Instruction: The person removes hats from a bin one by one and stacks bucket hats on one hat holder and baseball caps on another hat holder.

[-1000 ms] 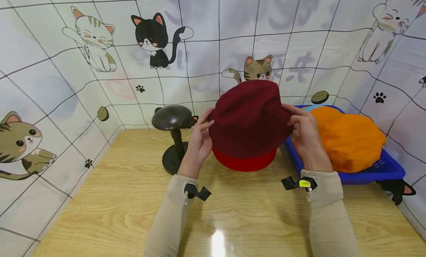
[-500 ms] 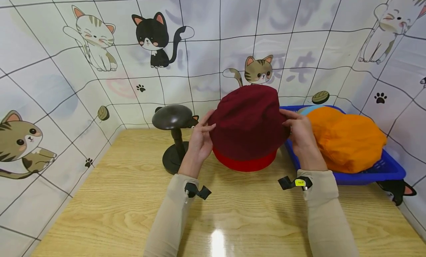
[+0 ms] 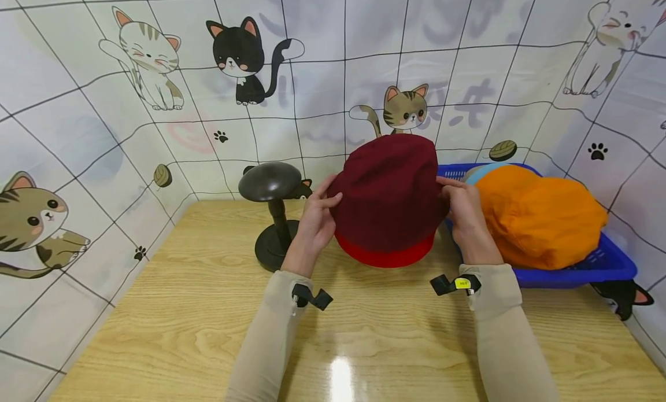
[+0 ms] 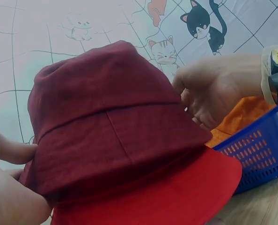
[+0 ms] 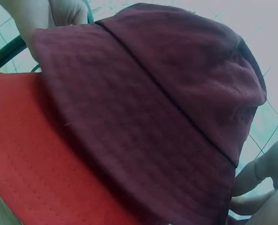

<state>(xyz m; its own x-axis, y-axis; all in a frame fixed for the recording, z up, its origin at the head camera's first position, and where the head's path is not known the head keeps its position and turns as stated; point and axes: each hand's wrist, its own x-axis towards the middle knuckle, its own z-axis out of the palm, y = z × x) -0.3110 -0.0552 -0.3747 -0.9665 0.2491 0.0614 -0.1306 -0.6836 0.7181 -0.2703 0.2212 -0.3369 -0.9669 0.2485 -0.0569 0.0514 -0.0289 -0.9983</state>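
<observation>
my left hand (image 3: 316, 220) and right hand (image 3: 465, 214) pinch opposite sides of a maroon bucket hat (image 3: 390, 194) over the bench (image 3: 385, 332), red brim (image 3: 387, 258) jutting beneath, between hat stand (image 3: 270, 182) and blue basket (image 3: 616, 269); i'm likely shaping it, and the next move calls for an even grip.

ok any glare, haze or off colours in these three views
Head: a white glare streak on the wooden table at bottom centre, a softer highlight on the rounded top of the black stand; left wrist: the cat-print wall washed out pale at upper left; right wrist: hazy, the wall tinted greenish, the maroon hat looking purplish.
</observation>
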